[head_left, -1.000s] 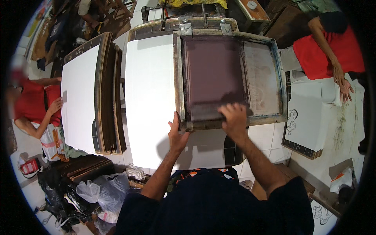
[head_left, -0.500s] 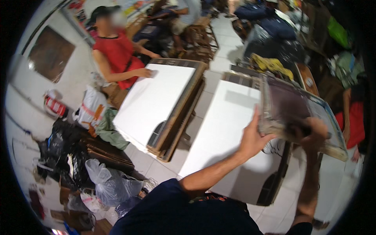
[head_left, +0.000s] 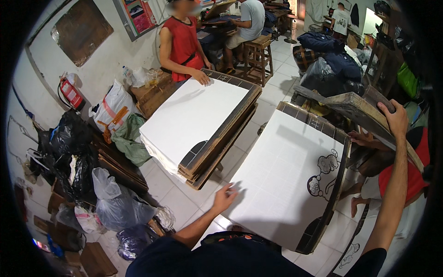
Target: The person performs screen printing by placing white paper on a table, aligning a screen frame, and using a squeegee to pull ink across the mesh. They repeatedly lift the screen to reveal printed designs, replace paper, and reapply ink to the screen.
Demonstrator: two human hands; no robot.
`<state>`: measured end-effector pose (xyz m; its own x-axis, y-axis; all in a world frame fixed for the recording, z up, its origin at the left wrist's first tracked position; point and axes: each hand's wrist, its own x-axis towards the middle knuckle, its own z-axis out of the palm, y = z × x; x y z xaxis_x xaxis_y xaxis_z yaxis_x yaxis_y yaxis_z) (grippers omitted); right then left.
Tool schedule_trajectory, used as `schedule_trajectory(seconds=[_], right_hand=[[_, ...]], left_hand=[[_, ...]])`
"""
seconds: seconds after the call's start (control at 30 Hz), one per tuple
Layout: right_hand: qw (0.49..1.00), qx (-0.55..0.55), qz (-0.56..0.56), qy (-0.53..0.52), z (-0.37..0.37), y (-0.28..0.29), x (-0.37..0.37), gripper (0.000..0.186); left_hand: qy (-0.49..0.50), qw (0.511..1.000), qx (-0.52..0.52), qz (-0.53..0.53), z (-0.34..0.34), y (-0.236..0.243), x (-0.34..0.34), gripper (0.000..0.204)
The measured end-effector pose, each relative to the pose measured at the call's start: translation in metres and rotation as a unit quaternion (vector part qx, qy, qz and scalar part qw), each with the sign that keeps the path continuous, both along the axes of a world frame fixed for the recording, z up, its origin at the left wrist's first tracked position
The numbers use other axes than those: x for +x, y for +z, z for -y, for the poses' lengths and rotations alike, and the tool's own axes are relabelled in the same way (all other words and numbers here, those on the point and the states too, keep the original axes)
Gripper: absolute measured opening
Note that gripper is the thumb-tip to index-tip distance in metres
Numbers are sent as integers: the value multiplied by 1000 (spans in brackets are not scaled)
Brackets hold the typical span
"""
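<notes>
Right hand (head_left: 395,119): fingers closed on dark bar (head_left: 379,98) at tilted frame (head_left: 353,105). Left hand (head_left: 224,198): fingers loosely spread near white sheet (head_left: 277,171).

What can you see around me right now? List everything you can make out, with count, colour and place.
Printing frame: one, grey-brown, raised at right
Squeegee: one, dark brown, at the frame
Covered board: one, white with dark edges, front, right of centre
Cartoon drawing: one, black outlines, board's right side
Board stack: one, white-topped, brown-edged, left of centre
Fire extinguisher: one, red, left wall
Wall panel: one, brown, upper left
Black bags: several, black, left
Clear bag: one, translucent, lower left
Dark bundles: several, mostly navy, upper right
Stool: one, brown, top centre
Co-workers: at least four, red, grey and white tops, top and right edge
Left hand: one, bare, by the covered board's left edge
Right hand: one, bare, on the squeegee
</notes>
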<state>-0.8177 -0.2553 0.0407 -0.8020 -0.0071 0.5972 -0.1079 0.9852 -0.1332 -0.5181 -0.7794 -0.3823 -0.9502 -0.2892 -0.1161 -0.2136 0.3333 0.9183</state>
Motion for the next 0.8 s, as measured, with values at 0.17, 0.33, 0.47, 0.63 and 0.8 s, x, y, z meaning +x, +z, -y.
schedule_trajectory(seconds=[0.17, 0.33, 0.47, 0.63, 0.8], right_hand=[[997, -26, 67, -14, -13, 12, -19, 67], [999, -17, 17, -21, -36, 11, -49, 87], [998, 5, 16, -68, -54, 7, -76, 99], [994, 33, 4, -104, -58, 5, -86, 103], [996, -10, 32, -78, -37, 12, -56, 105]], left_hand=[[170, 984, 7, 44, 45, -59, 87, 37], [239, 969, 69, 14, 39, -84, 101, 31], [245, 963, 110, -18, 30, -87, 87, 27], [254, 962, -97, 23, 64, -63, 63, 25], [271, 925, -259, -54, 132, -37, 19, 24]])
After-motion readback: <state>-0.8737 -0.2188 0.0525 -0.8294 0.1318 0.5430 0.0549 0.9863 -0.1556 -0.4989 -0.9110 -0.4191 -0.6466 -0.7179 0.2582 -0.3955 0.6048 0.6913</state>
